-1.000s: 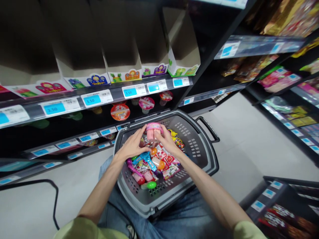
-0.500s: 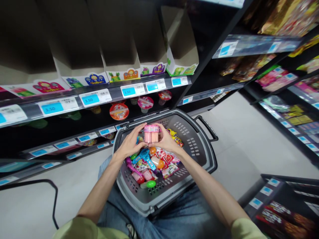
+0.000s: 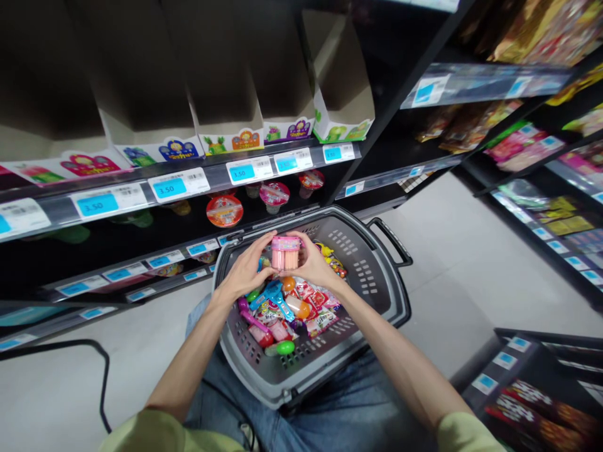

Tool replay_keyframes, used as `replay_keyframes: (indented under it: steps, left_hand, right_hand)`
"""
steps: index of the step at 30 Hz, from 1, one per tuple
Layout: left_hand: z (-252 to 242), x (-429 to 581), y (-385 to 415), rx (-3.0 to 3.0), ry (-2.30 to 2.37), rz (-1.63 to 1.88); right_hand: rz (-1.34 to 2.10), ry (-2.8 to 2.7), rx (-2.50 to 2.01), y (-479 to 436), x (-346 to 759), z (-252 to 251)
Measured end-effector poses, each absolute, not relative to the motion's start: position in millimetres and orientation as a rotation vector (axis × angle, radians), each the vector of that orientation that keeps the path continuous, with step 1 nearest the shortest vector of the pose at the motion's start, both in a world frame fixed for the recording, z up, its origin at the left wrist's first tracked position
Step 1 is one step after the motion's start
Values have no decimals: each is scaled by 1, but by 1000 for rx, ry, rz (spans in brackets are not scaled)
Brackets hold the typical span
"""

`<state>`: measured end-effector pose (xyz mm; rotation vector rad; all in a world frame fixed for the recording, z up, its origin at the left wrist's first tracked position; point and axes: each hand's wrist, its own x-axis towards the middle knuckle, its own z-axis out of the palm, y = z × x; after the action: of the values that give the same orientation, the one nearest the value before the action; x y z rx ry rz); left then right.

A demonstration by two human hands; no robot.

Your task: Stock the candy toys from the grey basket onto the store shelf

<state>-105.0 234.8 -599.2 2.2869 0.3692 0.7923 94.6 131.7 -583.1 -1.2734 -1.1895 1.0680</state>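
Between both hands is a small clear container with a pink top and pink and peach sticks or powder inside. My left hand grips its left side, thumb low and fingers at the top edge. On the opposite side my right hand curls round it in the same way. Both hands are over a grey shopping basket. In the basket lie several colourful sweets: a blue plastic toy, an orange-capped capsule, a green-ended capsule and red-and-white packets.
A shelf with display boxes and price tags rises in front. Beneath it sit lidded cups. The basket's black handle sticks out to the right. More shelves of packaged goods stand at the right, beyond pale floor.
The view has shifted very slightly. Both hands still hold the pink-topped container in nearly the same place over the basket.
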Motion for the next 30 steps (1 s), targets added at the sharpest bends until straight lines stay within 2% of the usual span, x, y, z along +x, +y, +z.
replay_keyframes:
  steps: [11,17,24,30]
  left_hand:
    - [-600,-105,235,2325,384,784]
    - [-605,-106,234,2330,430,751]
    - [-601,-105,231,2318,443,529]
    - [-601,-102,231,2363,453,610]
  right_hand:
    - [711,-1423,-1398,133,99,-580]
    - [823,-1342,-1455,127,93,-575]
    - [883,-1212,-1629,128,94,-576]
    - [868,-1229,-1724,129,95,-577]
